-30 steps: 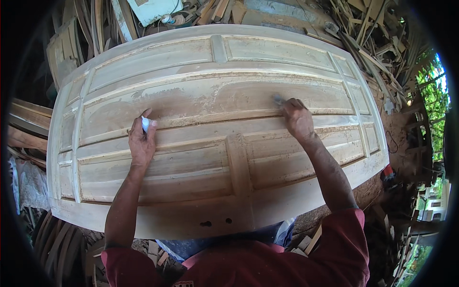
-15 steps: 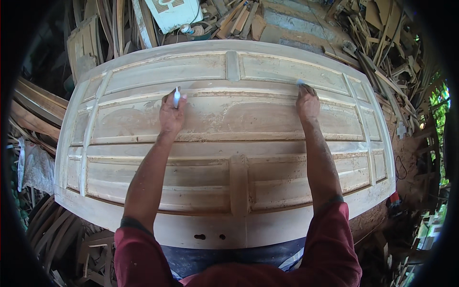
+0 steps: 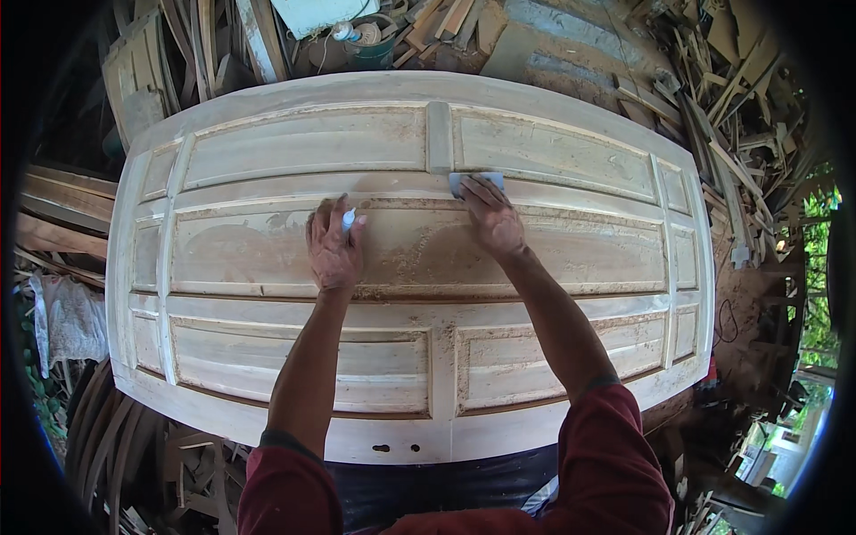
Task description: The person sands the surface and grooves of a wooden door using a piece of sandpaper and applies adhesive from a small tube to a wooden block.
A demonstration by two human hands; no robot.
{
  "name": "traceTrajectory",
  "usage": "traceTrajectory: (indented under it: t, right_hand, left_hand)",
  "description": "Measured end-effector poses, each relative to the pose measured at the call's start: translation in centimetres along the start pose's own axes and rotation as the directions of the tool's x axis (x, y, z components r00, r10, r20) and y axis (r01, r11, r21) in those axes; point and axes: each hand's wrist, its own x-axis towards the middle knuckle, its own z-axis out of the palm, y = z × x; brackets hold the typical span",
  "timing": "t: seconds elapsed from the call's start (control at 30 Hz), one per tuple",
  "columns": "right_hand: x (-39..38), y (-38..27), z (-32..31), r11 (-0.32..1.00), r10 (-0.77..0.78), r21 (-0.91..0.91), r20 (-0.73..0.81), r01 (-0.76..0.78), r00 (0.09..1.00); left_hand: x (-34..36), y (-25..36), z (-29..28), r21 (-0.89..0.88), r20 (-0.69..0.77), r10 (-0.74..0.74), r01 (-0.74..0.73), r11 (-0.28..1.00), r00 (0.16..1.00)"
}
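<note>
A pale, unfinished wooden panelled door point(image 3: 410, 80) lies flat before me, with dust and fine shavings on its panels and mouldings. Two dark cut holes show on its near edge. My left hand point(image 3: 335, 250) is closed on a small white-and-pale-blue tube point(image 3: 348, 222), held upright over the middle panel. My right hand point(image 3: 495, 218) grips a flat grey pad point(image 3: 491, 183), pressed on the long rail between the upper and middle panels, just below the short middle divider.
Heaped timber offcuts point(image 3: 731, 98) lie behind and at both sides. A white appliance point(image 3: 316, 12), a green bucket point(image 3: 374, 52) and pale steps point(image 3: 580, 62) are beyond the door. A white sack point(image 3: 67, 316) hangs at left; greenery shows at far right.
My right hand has swept leftward along the door with the pad, now nearer the middle. My left hand, still holding the tube, has shifted rightward from where it was a second ago.
</note>
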Motion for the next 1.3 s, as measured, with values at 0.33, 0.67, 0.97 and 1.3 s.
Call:
traceTrajectory:
  t: [0.33,0.67,0.97,1.3]
  right_hand:
    - [2.5,-4.1,1.4,0.990,0.101,0.090,0.090,-0.109,0.991]
    - [4.0,-5.4,-0.4,0.988,0.152,-0.025,0.162,-0.150,0.975]
    - [8.7,-2.9,0.0,0.927,0.375,-0.023,0.084,-0.375,0.923]
    - [6.4,-4.7,2.7,0.894,0.416,-0.222,0.093,-0.388,0.905]
  left_hand:
    - [0.3,0.2,-0.2,-0.003,0.012,-0.005,0.005,1.000,1.000]
    - [-0.2,-0.2,0.1,0.013,0.088,-0.063,0.062,0.998,0.994]
    - [0.9,0.9,-0.1,0.023,0.116,-0.074,0.072,0.997,0.990]
    - [0.3,0.9,-0.1,0.041,0.182,-0.070,0.063,0.997,0.981]
